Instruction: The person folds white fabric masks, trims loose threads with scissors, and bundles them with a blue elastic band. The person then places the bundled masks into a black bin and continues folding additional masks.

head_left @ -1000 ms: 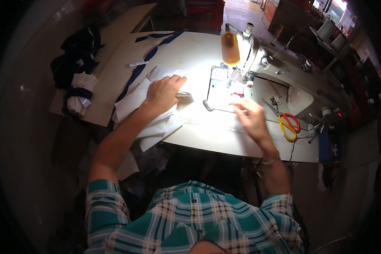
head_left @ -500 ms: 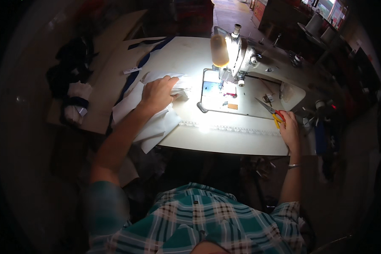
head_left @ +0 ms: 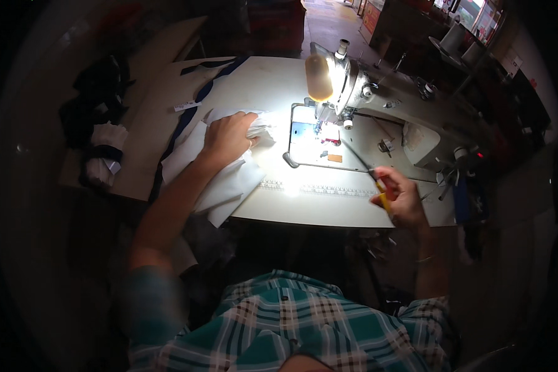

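White fabric (head_left: 229, 183) lies folded and bunched on the left half of the sewing table, its lower corner hanging over the front edge. My left hand (head_left: 229, 137) is closed on the upper part of the bundle, its fingertips turned in among the folds. In my right hand (head_left: 403, 201) is a pair of scissors (head_left: 383, 191) with red and yellow handles, held above the table's front right part. The dark blades point up and left, toward the sewing machine (head_left: 353, 87); motion smears them slightly. A bright lamp lights the needle area.
A measuring tape strip (head_left: 328, 190) runs along the table front. Beside the fabric lies a dark blue strip (head_left: 186, 118) with a white label (head_left: 188, 106). Bundled dark and white cloth (head_left: 107, 152) sits at far left. A small brown piece (head_left: 335, 159) rests near the needle plate.
My right hand has lifted the scissors and moved left and slightly nearer to me. The left hand stays on the white fabric. The whole view has shifted a little.
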`<control>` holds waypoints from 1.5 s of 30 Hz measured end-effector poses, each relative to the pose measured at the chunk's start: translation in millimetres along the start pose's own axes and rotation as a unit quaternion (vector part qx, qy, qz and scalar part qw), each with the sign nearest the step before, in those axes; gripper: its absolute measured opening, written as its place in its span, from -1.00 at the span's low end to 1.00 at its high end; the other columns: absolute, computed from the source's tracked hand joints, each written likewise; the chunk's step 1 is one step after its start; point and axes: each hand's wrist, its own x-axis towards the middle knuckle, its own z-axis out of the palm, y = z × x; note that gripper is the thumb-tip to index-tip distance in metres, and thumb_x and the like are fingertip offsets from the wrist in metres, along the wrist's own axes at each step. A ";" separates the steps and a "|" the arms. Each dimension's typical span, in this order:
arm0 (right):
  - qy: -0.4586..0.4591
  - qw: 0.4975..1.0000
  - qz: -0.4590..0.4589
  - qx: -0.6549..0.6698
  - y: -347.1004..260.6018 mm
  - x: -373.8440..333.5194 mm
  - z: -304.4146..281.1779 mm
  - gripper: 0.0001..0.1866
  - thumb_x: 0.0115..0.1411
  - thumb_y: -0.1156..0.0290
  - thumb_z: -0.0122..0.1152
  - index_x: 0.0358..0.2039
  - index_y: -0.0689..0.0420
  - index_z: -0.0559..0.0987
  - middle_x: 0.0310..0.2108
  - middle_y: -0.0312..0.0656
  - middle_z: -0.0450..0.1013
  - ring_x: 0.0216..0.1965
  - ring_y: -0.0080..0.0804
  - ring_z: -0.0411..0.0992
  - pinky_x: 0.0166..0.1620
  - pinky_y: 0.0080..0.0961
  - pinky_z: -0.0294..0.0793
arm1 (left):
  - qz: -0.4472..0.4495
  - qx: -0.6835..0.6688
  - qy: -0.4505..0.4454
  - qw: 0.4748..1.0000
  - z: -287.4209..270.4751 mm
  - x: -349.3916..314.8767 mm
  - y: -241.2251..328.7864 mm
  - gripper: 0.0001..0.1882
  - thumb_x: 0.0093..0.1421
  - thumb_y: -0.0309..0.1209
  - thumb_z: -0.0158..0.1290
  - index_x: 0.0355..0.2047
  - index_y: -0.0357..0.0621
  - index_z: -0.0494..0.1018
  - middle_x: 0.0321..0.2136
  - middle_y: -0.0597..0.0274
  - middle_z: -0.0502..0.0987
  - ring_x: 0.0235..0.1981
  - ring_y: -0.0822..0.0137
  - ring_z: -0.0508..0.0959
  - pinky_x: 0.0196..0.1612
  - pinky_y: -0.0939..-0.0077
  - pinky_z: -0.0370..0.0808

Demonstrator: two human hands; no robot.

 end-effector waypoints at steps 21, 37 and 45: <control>-0.305 0.890 0.189 0.282 -19.0 83.3 77.2 -0.44 0.35 -0.18 -0.26 -0.22 0.11 0.41 -0.67 -0.31 0.32 -0.72 -0.47 0.33 -0.66 -0.56 0.31 | -0.097 -0.054 -0.003 0.994 -1.7 13.6 15.1 -0.50 0.07 -0.22 0.21 0.02 -0.12 0.48 -0.15 0.01 0.58 -0.11 0.02 0.57 -0.02 0.23 0.45; -0.262 0.883 0.169 0.349 3.8 100.2 89.5 -0.48 0.39 -0.10 -0.26 -0.28 0.11 0.45 -0.72 -0.32 0.29 -0.77 -0.50 0.27 -0.75 -0.57 0.24 | -0.053 0.029 0.017 0.998 18.7 11.3 24.3 -0.48 0.04 -0.22 0.24 0.03 -0.05 0.45 -0.19 0.12 0.57 -0.19 0.05 0.58 -0.14 0.23 0.50; -0.184 0.930 0.112 0.297 -1.5 91.9 79.3 -0.49 0.36 -0.07 -0.10 -0.33 0.19 0.46 -0.81 -0.36 0.22 -0.86 -0.64 0.15 -0.78 -0.60 0.13 | -0.045 0.031 0.023 0.998 21.5 10.9 25.5 -0.48 0.04 -0.24 0.24 0.03 -0.06 0.45 -0.20 0.12 0.57 -0.20 0.06 0.58 -0.15 0.23 0.50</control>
